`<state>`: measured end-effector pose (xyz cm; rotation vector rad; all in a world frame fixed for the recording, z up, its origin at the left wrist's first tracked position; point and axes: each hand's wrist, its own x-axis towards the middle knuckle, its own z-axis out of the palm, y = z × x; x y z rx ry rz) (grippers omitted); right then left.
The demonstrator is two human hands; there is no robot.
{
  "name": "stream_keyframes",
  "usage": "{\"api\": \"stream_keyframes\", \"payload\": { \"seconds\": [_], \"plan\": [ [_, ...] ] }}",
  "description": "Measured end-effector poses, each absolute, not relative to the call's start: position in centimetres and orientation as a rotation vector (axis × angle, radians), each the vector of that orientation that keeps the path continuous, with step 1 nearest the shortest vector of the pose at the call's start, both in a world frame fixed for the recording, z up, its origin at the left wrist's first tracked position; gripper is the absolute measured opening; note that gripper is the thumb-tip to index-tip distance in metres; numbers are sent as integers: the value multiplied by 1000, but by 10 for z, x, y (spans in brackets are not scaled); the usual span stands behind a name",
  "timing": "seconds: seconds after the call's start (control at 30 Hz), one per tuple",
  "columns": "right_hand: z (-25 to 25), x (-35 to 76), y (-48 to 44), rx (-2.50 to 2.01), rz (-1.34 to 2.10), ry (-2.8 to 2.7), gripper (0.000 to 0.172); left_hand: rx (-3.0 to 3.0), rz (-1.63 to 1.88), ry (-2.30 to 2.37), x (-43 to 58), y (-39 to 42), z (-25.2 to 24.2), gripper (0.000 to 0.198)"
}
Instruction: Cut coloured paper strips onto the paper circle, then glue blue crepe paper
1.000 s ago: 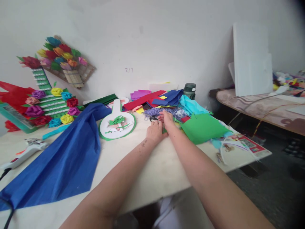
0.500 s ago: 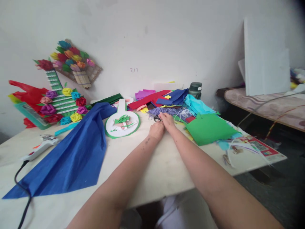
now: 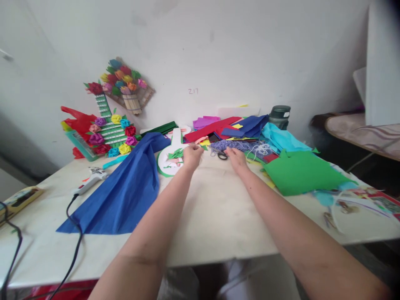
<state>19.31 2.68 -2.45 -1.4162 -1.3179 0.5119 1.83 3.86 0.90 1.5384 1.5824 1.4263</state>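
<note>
Pale tabletop (image 3: 218, 221), creased blue sheet (image 3: 131, 196), white glue gun (image 3: 92, 181), green-edged white cutout (image 3: 164, 160), purple shreds (image 3: 233, 145)

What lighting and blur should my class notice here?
Head view: soft light on the pale grey wall, no strong glare; head view: top right corner falls dark; head view: the bare left hand and bare right hand look soft, fine detail lost; head view: the red printed sheet looks smeared near the right edge.
</note>
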Motion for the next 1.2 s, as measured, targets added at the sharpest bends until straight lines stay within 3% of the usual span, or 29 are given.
{"api": "stream_keyframes", "payload": {
  "seconds": [0.13, 0.33, 0.63, 1.2],
  "plan": [
    [-25, 190, 26, -1406, 506, -1340, 34, 1644, 1549, 1850, -33, 55, 28, 5],
    [-26, 179, 24, -1459, 380, -1493, 29, 1849, 1414, 2085, -76, 70, 26, 8],
    [-28, 171, 23, -1419, 240, -1651, 26, 2027, 1086, 2188, -80, 79, 19, 20],
    [-31, 171, 25, -1443, 231, -1682, 24, 1900, 1010, 2140, -98, 79, 22, 23]
  ]
}}
